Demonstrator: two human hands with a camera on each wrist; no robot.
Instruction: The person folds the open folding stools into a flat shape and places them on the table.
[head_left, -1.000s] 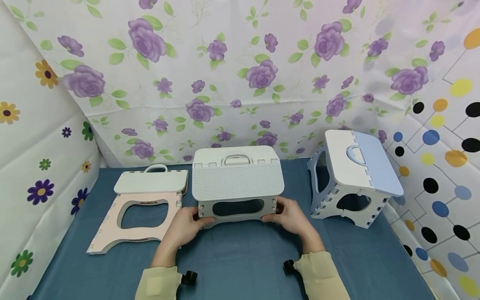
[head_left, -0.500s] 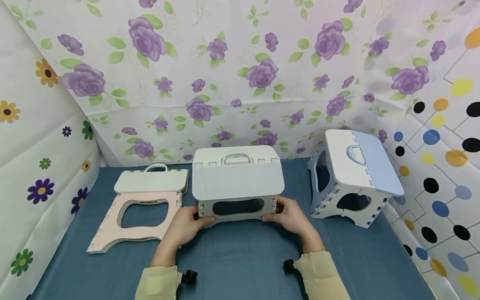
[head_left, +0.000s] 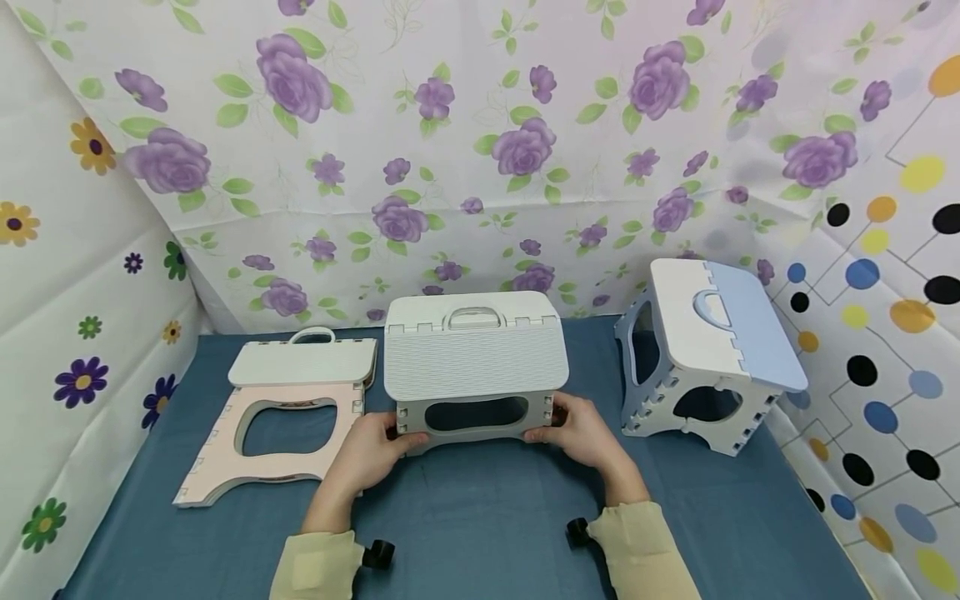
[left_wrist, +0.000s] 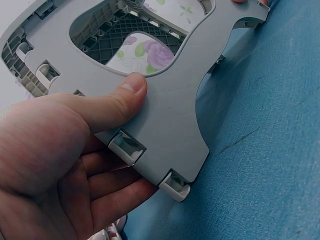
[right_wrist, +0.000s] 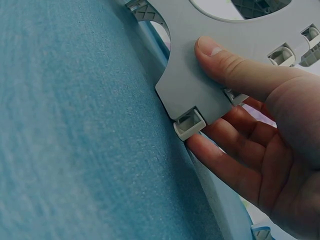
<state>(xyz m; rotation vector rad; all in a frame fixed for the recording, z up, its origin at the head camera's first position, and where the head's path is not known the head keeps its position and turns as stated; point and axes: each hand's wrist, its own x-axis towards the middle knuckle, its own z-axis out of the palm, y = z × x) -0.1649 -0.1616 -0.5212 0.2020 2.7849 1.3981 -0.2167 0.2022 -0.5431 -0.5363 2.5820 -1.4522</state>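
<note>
A grey and white folding step stool [head_left: 476,367] stands unfolded at the middle back of the table, its handle facing up on the top. My left hand [head_left: 372,454] grips the lower left corner of its front panel, thumb flat on the face and fingers behind the side edge. In the left wrist view the thumb [left_wrist: 120,102] lies below the oval opening. On the other side my right hand [head_left: 581,433] holds the lower right corner the same way, its thumb [right_wrist: 225,62] across the grey panel [right_wrist: 185,65]. The stool's feet are at the blue cloth.
On the left a pink and white folding stool [head_left: 300,367] lies folded flat, close beside my left hand. A blue and white folding stool [head_left: 697,325] stands unfolded at the right. Blue cloth [head_left: 480,525] covers the table; patterned curtains [head_left: 480,100] rise behind and at both sides.
</note>
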